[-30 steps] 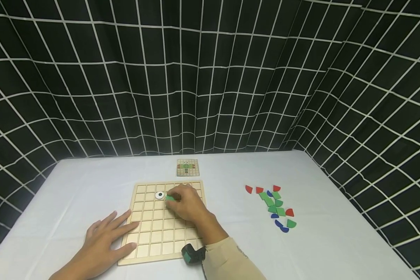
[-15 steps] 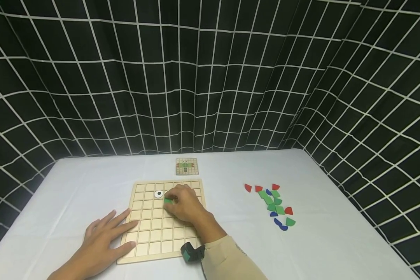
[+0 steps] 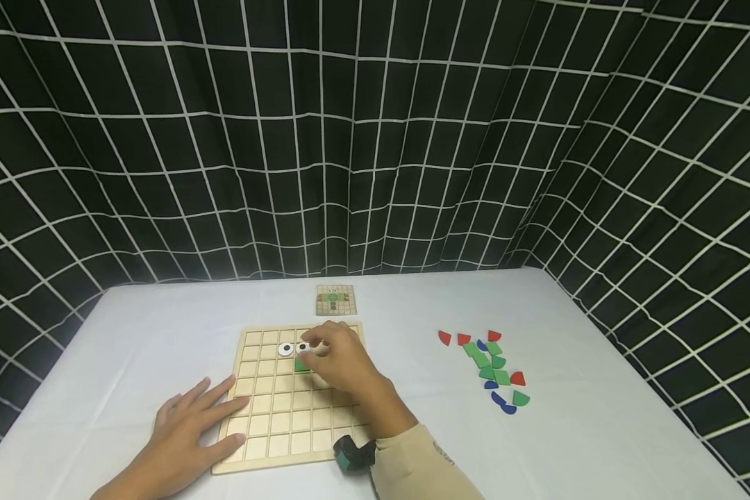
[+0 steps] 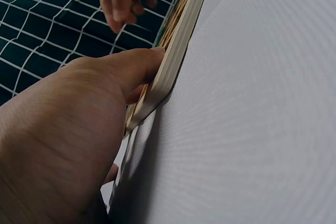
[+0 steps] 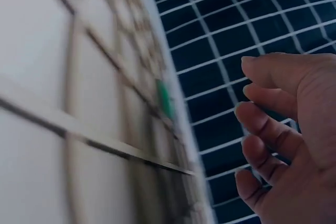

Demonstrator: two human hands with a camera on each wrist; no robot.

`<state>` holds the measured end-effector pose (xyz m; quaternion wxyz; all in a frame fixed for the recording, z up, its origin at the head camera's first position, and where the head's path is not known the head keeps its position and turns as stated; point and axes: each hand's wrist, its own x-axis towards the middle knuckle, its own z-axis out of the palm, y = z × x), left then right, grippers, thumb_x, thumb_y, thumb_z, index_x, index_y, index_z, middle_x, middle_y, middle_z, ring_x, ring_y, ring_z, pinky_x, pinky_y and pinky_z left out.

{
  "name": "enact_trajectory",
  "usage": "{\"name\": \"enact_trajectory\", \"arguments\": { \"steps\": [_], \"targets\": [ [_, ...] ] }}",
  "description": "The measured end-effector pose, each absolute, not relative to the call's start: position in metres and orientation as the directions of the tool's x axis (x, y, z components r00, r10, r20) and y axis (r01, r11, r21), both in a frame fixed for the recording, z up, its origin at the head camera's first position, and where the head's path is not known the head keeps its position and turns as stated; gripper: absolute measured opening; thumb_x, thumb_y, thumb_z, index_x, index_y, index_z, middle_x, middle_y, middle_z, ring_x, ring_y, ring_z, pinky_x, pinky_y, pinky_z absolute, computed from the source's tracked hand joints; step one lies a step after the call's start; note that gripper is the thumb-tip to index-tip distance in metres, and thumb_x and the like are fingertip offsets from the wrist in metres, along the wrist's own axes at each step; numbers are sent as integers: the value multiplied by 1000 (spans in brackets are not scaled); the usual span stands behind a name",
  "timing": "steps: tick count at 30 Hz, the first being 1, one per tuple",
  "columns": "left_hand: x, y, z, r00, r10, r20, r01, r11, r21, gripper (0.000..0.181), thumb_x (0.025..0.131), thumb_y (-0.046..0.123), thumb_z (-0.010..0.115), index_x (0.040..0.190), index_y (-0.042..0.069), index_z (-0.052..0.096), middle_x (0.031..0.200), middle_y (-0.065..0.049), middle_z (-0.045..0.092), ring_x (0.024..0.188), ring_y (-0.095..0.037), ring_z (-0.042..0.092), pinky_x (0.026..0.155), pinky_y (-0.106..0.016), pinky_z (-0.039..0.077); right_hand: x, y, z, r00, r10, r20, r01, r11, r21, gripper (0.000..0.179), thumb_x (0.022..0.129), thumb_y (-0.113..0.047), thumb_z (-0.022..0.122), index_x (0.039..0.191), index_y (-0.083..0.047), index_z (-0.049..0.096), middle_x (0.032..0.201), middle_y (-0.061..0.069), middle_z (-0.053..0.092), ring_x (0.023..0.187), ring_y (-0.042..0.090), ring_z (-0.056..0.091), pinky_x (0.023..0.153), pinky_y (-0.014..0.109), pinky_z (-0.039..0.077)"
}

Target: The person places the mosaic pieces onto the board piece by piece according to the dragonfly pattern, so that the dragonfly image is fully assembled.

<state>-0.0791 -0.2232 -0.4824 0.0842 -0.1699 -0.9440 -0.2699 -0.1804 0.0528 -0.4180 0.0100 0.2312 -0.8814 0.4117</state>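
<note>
A pale wooden grid board (image 3: 279,421) lies on the white table. Two white eye discs (image 3: 285,349) with black dots sit side by side in its upper cells. Just below the right-hand disc, a green square tile (image 3: 301,365) lies in a cell. My right hand (image 3: 345,361) hovers over the board beside this tile, fingers loosely bent and holding nothing; the right wrist view shows the fingertips (image 5: 247,111) apart from the board. Spread out flat, my left hand (image 3: 184,434) rests on the board's left edge, its thumb (image 4: 139,66) on the rim in the left wrist view.
Behind the board lies a small card (image 3: 335,300) printed with a coloured grid pattern. To the right, several loose red, green and blue pieces (image 3: 502,378) are scattered on the white tablecloth (image 3: 600,417). A black curtain (image 3: 412,173) with white grid lines surrounds the table.
My right hand has let go of the green tile, which now lies in the cell, and has lifted slightly to the right. The second eye disc has come into view. My left hand stays put.
</note>
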Motion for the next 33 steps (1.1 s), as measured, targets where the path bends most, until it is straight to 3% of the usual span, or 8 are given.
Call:
{"name": "enact_trajectory", "arguments": {
  "steps": [7, 13, 22, 29, 33],
  "targets": [
    [-77, -225, -482, -924, 272, 268, 373, 792, 483, 51, 90, 37, 87, 136, 17, 77, 159, -17, 56, 146, -56, 37, 107, -77, 23, -171, 80, -385, -863, -393, 317, -493, 521, -697, 24, 97, -9, 81, 120, -2, 79, 110, 10, 76, 109, 30, 65, 94, 51, 56],
    [-76, -225, -483, -925, 266, 270, 371, 785, 496, 50, 91, 38, 87, 135, 18, 77, 159, -17, 56, 147, -56, 36, 107, -78, 22, -163, 110, -366, -832, -371, 413, -554, 514, -655, 25, 93, -5, 84, 117, -3, 80, 106, 8, 76, 104, 33, 66, 85, 49, 55],
    [-78, -224, -481, -925, 274, 264, 374, 780, 501, 49, 92, 39, 86, 136, 19, 77, 159, -15, 56, 148, -56, 36, 109, -80, 21, -151, 163, -348, -804, -299, 514, -586, 545, -600, 25, 90, 1, 85, 114, -4, 82, 106, -1, 76, 106, 25, 66, 89, 53, 55],
    [-78, -223, -481, -926, 271, 262, 372, 779, 506, 49, 92, 40, 85, 136, 19, 77, 160, -15, 55, 149, -55, 36, 110, -80, 20, -148, 209, -344, -728, -284, 624, -661, 534, -528, 29, 87, 9, 85, 112, -3, 82, 105, -2, 77, 101, 21, 65, 82, 35, 53],
    [-77, -223, -480, -933, 266, 242, 356, 784, 508, 50, 93, 41, 85, 136, 19, 77, 160, -15, 55, 149, -55, 35, 110, -80, 19, -149, 238, -348, -742, -263, 617, -628, 597, -500, 29, 87, 7, 86, 113, -3, 81, 106, -1, 76, 100, 19, 63, 85, 29, 51]
  ]
}}
